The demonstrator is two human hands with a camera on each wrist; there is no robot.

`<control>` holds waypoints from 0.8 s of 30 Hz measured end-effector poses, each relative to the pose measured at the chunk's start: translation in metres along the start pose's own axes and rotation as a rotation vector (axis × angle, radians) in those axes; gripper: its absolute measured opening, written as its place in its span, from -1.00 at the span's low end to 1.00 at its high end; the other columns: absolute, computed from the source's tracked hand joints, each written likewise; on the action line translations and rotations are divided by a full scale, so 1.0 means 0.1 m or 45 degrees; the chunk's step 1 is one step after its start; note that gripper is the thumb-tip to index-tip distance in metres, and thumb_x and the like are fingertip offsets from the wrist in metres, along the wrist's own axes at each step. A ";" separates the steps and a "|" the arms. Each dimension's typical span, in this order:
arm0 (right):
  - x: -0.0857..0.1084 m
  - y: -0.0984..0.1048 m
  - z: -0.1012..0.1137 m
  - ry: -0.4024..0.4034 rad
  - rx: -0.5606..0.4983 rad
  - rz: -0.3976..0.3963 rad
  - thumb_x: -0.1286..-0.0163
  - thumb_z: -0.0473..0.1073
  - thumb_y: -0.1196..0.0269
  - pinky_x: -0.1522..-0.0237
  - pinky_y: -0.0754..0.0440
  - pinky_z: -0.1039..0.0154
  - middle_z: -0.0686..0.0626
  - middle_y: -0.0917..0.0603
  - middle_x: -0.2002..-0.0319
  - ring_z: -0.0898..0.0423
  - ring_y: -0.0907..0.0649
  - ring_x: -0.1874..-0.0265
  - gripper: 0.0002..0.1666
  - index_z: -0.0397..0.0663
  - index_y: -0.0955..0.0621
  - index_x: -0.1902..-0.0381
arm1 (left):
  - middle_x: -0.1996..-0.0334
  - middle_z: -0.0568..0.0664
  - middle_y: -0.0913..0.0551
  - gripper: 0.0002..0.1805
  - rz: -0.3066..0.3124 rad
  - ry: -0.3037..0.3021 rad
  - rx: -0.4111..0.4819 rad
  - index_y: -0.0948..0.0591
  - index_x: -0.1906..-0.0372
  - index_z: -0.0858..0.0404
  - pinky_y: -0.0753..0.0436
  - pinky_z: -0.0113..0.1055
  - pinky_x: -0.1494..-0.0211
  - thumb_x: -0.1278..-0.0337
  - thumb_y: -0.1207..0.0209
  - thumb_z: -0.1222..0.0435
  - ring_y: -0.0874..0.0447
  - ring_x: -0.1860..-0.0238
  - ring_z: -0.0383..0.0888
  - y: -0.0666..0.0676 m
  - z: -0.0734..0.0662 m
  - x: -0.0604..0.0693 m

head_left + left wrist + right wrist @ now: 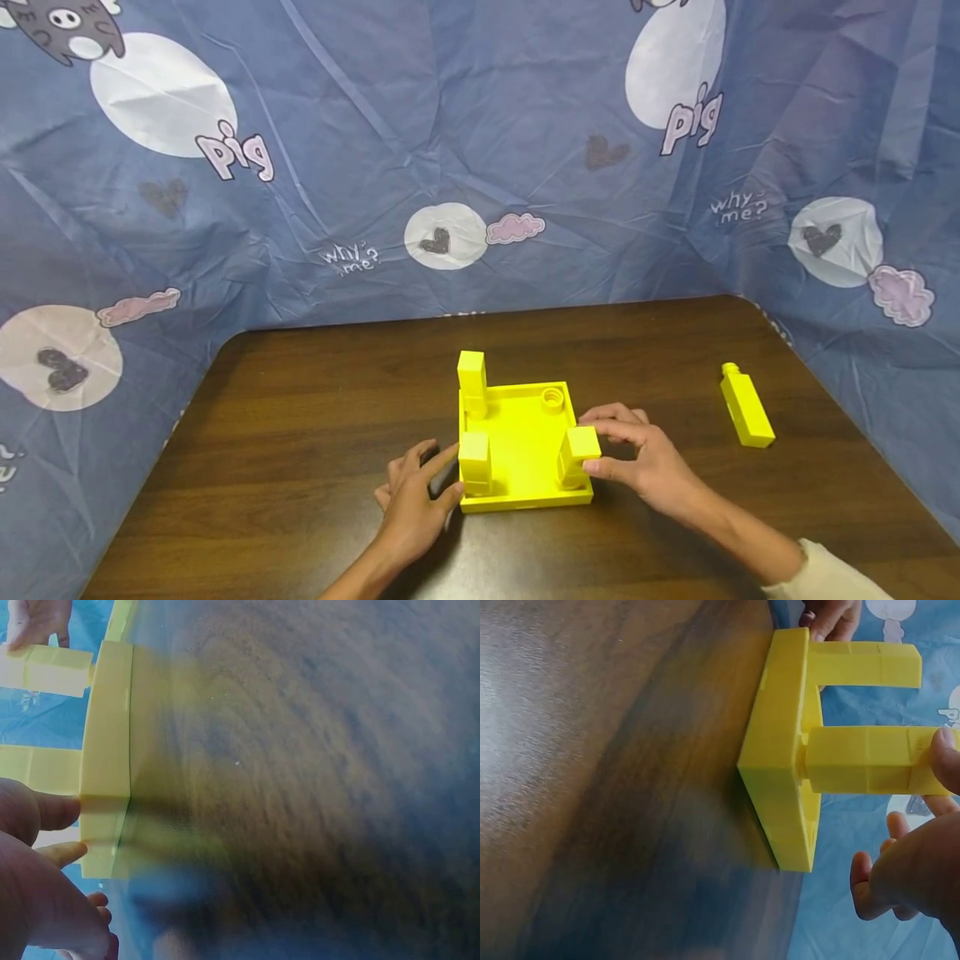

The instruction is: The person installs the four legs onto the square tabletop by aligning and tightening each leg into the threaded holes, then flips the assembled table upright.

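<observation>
A square yellow plastic base (525,503) with a raised rim lies on the table, three square legs standing up from its corners. My right hand (648,458) pinches the top of the near right leg (581,450) between thumb and fingers. A small gap with a narrow neck shows between that leg and the base in the right wrist view. My left hand (416,500) rests its thumb and index fingertips on the base's left side, beside the near left leg (475,462). The far left leg (472,379) stands upright; the far right corner has a round threaded socket (552,400).
A loose yellow leg (746,408) with a threaded end lies on its side at the right of the brown wooden table (315,400). A blue printed cloth (390,167) hangs behind and around the table.
</observation>
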State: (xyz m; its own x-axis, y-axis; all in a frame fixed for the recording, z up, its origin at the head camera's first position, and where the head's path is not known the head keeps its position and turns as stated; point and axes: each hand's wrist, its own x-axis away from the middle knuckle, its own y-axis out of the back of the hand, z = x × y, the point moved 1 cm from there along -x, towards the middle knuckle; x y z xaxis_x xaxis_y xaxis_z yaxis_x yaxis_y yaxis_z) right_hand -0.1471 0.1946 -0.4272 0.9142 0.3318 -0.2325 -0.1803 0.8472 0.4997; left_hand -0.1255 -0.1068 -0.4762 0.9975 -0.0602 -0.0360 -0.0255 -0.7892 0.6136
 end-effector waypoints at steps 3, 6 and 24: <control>0.01 -0.03 0.00 0.023 0.002 -0.044 -0.11 -0.17 -0.45 0.04 -0.40 0.15 0.02 -0.58 -0.03 0.14 -0.38 0.07 -0.64 0.06 -0.69 0.08 | -0.34 0.18 -0.29 -0.48 -0.003 -0.002 -0.003 -0.54 -0.25 0.03 0.07 0.09 0.01 -0.14 -0.29 0.27 -0.07 -0.30 0.20 0.00 -0.01 0.00; 0.01 -0.07 0.01 0.037 0.018 -0.102 -0.06 -0.17 -0.48 0.03 -0.38 0.18 0.02 -0.59 -0.01 0.16 -0.37 0.06 -0.68 0.11 -0.67 0.18 | -0.35 0.18 -0.28 -0.48 0.000 -0.001 -0.001 -0.54 -0.25 0.03 0.07 0.08 0.01 -0.14 -0.29 0.27 -0.06 -0.30 0.20 0.01 -0.01 0.00; 0.00 -0.14 0.02 0.067 0.187 -0.105 -0.17 -0.08 -0.42 -0.03 -0.32 -0.12 0.08 -0.41 -0.18 0.12 -0.26 -0.09 -0.40 0.11 -0.48 -0.17 | -0.34 0.18 -0.30 -0.48 -0.005 -0.004 -0.027 -0.54 -0.25 0.05 0.05 0.08 0.02 -0.14 -0.29 0.28 -0.09 -0.28 0.20 0.00 -0.02 0.00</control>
State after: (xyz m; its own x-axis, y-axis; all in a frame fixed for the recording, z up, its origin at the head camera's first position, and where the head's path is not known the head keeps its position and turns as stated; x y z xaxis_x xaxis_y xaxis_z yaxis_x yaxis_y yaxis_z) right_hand -0.1436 0.1824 -0.4327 0.9029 0.2884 -0.3188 -0.0473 0.8037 0.5931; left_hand -0.1257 -0.1056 -0.4748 0.9974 -0.0591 -0.0408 -0.0202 -0.7762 0.6301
